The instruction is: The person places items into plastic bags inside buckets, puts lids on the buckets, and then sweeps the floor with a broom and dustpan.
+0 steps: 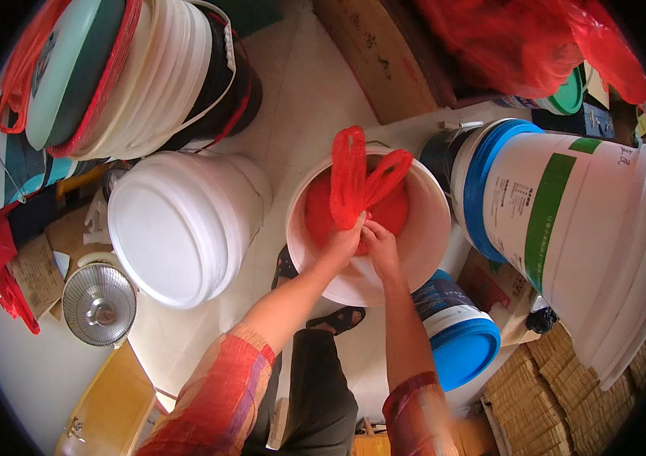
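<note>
Red plastic bag handles stand up in two loops above an open white plastic bucket on the floor. Gathered just below them, the neck of the bag is pinched by my left hand. My right hand is close against the left, its fingers closed at the same gathered neck. Both hands are over the bucket's mouth. Lower inside the bucket lies more of the red bag; what it contains is hidden.
A lidded white bucket and a round heater are at left. Stacked buckets and a blue-lidded bucket stand at right. A wooden board is beyond; a yellow cabinet door is at lower left.
</note>
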`<act>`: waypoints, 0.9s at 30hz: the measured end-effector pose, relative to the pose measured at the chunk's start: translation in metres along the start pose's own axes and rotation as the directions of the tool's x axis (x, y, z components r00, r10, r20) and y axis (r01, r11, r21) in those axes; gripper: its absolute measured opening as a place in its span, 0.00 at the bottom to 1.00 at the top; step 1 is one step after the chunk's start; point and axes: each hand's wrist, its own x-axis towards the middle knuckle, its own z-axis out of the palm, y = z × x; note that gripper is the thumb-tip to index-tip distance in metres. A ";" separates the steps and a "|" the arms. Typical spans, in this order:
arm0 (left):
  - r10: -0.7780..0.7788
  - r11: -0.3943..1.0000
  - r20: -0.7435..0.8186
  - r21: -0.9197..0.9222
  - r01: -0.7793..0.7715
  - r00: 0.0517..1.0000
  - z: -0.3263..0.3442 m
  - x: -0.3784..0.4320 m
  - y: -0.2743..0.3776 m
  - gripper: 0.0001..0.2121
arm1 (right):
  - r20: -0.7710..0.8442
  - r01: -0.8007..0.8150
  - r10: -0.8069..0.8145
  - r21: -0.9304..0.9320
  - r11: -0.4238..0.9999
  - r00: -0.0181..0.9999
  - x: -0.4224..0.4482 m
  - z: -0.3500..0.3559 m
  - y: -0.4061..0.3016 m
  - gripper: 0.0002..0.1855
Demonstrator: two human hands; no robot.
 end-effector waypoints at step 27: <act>0.095 -0.470 0.910 0.397 -0.788 0.403 -0.020 -0.050 0.091 0.20 | 0.057 0.213 -0.267 -0.770 0.601 0.962 0.023 0.007 0.016 0.22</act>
